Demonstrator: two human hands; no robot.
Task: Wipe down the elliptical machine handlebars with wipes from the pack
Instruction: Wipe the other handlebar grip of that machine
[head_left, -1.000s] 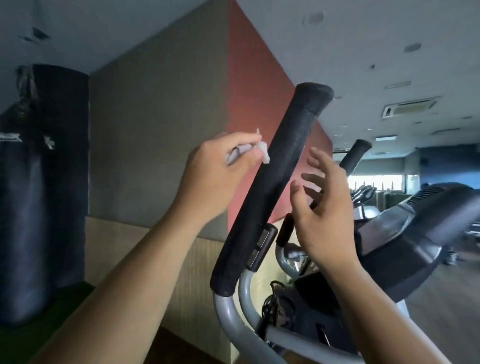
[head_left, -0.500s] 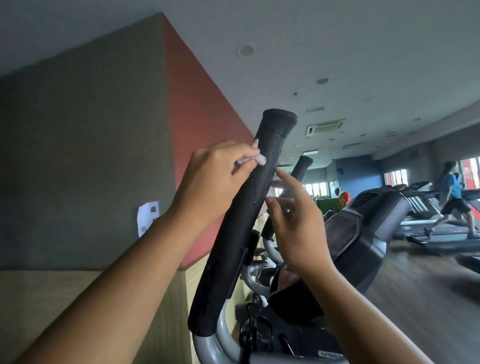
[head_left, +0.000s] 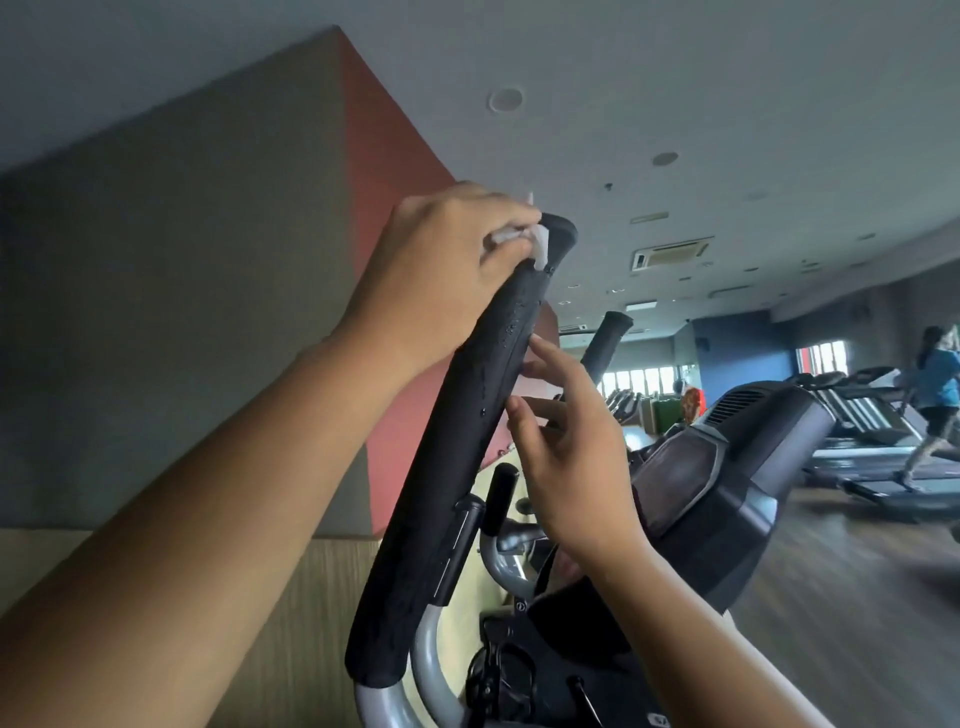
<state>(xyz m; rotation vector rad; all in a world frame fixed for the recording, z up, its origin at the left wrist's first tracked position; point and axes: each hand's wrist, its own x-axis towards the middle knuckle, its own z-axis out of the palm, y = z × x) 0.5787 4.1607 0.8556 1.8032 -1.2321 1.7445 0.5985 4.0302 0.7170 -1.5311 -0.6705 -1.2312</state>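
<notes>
Left hand (head_left: 441, 275) pinches a wipe (head_left: 175, 243) at the near handlebar (head_left: 457, 441) top, with wet specks below it. Right hand (head_left: 571, 457), fingers loose, holds nothing. The far handlebar (head_left: 605, 343) beyond it likely remains unwiped.

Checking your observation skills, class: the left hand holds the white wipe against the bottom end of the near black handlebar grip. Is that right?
Wrong end. The head view shows the left hand holding the white wipe against the top end of the near black handlebar grip, not the bottom.

Left hand (head_left: 441, 275) presses wipe (head_left: 174, 241) on handlebar (head_left: 452, 447) top; right hand (head_left: 566, 447) open beside.
</notes>
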